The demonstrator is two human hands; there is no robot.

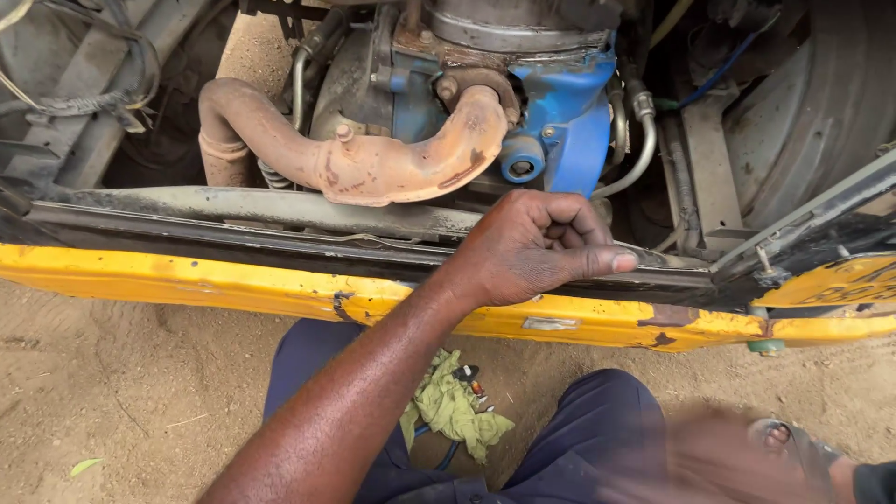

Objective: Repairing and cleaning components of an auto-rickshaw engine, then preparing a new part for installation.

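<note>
Yellow body edge [233,285] running left to right, left hand [537,247] curled closed resting on it, right hand [719,457] blurred, grip unclear.

The right hand [719,457] is a motion blur (bottom corner, partly cut off); its grip cannot be told

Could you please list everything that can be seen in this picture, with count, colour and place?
exhaust pipe: one, rusty orange, top centre, curved across the engine
engine part: one, blue, top centre-right
hose: one, grey, right of the blue part
body edge: one, yellow with a black strip, across the middle
rag: one, green, on the sand between the legs
small tools: a few, beside the rag, too small to tell
sand: brown, bottom
left hand: one, closed, resting on the black strip
right hand: blurred, bottom right
</note>
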